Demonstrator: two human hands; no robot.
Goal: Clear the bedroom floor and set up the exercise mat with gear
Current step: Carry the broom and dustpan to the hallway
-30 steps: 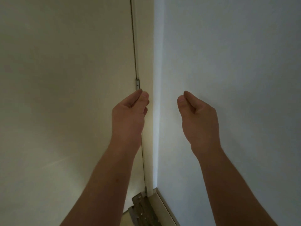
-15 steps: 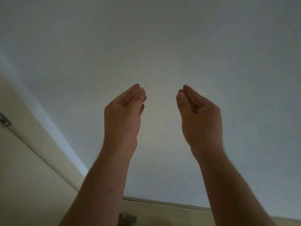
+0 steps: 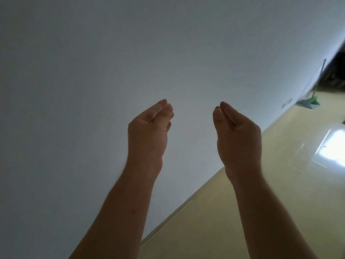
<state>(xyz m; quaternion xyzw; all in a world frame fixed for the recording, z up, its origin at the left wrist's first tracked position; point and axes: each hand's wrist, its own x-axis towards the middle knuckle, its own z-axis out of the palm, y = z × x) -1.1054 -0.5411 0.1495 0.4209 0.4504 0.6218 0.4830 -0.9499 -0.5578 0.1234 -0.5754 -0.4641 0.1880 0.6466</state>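
I see two bare hands raised side by side in front of a plain white wall, apart from each other and touching nothing. My left hand has its fingers curled in with the thumb against them, closed on nothing. My right hand is bunched the same way, also empty. The wall fills most of the view; a pale skirting strip runs along its foot. To the right lies glossy yellow floor with one bright patch of glare. Far off by the wall stands one long-handled cleaning tool with a green head, too blurred to name. I cannot see the exercise mat or gear anywhere.
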